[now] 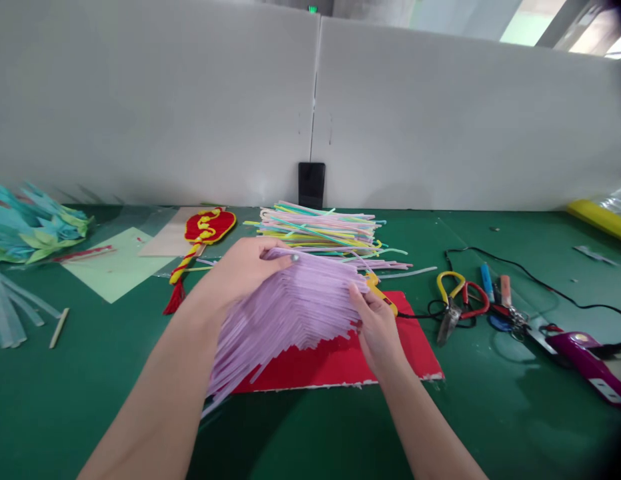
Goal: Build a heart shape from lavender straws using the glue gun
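Observation:
Between my two hands is a sheet of light purple pipe cleaners (310,300), laid side by side and bent along a line in the middle. My left hand (255,267) is closed on its upper left edge, thumb on top. On the right edge, my right hand (375,323) pinches the pipe cleaner ends. Loose strands hang toward the lower left. Under the sheet lies a red board (410,347) with a ragged white front edge. A yellow glue gun (383,293) rests just behind my right hand, partly hidden by it.
Behind the sheet lies a pile of multicoloured pipe cleaners (320,227). Pliers (453,303), markers (487,281) and a purple power strip (585,363) with a black cord are at right. A red-yellow tasselled ornament (203,230), green paper (117,263) and blue-green bundle (35,223) stand left. A phone (311,185) leans on the partition.

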The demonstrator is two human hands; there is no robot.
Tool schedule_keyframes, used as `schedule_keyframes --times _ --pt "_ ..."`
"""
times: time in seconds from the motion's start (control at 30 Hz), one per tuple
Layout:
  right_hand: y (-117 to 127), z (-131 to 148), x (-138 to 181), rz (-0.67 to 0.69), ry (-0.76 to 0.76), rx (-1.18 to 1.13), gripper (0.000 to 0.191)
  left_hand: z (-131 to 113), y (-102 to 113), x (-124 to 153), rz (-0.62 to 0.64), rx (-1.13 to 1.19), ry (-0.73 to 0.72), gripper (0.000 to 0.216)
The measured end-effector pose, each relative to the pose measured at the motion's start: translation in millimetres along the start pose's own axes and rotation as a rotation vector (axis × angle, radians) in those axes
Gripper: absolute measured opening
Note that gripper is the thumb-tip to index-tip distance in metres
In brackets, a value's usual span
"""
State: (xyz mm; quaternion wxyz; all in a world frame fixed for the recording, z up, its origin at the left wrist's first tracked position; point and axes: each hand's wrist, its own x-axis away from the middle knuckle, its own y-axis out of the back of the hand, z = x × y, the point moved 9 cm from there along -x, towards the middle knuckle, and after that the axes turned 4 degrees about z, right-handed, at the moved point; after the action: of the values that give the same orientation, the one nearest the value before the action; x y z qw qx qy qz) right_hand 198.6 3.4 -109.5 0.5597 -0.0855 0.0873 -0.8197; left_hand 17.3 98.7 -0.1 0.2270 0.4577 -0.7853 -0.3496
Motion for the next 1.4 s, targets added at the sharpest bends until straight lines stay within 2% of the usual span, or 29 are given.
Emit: schedule_keyframes --times 0.1,0.17,0.33,0.47,0.63,0.77,0.93,1.1,1.3,1.4 --pt "21 30 -2 -0.100 0.184 0.374 0.036 11 -2 -4 0.038 0.031 0.041 0.028" --pt "40 48 -3 -0.189 0.284 0.579 0.035 23 -16 -11 0.116 0.073 0.049 0.033" --pt "77 42 -13 -0.222 0.215 1.096 0.033 61 -63 -33 0.307 0.053 0.070 0.039" --pt "85 30 -11 -0.191 0.185 1.360 0.031 78 -91 -40 0.431 0.089 0.042 0.044" --pt "78 20 -10 -0.081 0.147 1.361 0.020 89 -101 -40 0.498 0.082 0.033 0.044" --pt "76 18 -10 -0.093 0.139 1.282 0.013 90 -103 -41 0.510 0.064 0.027 0.043" --pt "77 23 -7 -0.103 0.199 1.133 0.016 92 -104 -41 0.507 0.047 0.025 0.039" --pt "82 49 2 -0.200 0.315 1.114 0.016 91 -103 -41 0.502 0.042 0.028 0.037" --pt "85 98 22 -0.364 0.610 1.232 0.016 87 -101 -38 0.507 0.055 0.035 0.037" --pt "97 107 20 -0.387 0.646 1.238 0.018 86 -101 -37 0.506 0.064 0.038 0.036"
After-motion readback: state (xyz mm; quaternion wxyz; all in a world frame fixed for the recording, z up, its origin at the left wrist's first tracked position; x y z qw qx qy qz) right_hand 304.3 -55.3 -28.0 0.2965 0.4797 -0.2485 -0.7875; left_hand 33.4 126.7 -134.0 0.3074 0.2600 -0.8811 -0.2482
